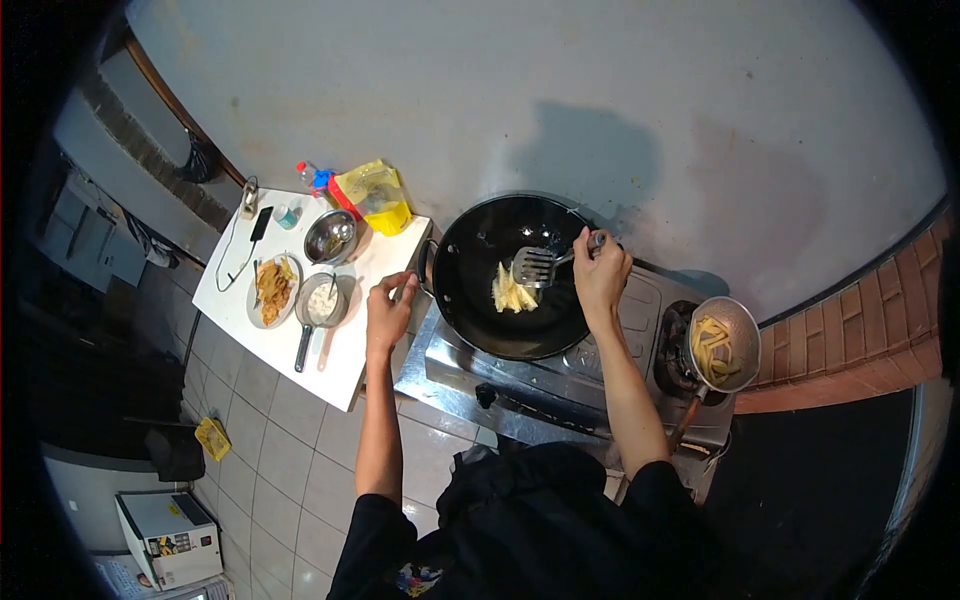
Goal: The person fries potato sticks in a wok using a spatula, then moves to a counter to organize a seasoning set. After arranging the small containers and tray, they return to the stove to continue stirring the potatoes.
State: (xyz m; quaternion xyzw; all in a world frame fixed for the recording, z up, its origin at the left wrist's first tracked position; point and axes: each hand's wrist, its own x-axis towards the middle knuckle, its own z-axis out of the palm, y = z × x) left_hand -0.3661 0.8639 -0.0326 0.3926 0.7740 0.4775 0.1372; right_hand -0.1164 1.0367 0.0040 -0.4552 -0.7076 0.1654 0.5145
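I hold the spatula [535,267] in a closed right hand [602,282], its blade at the food [511,291] in the wok [480,325].
I judge the spatula light and stiff, best held by its handle [598,241]; the food looks soft, fragile, probably slick, better supported from beneath than pinched. My left hand [388,314] is curled near the wok's loop [426,268]; I cannot tell whether it grips.
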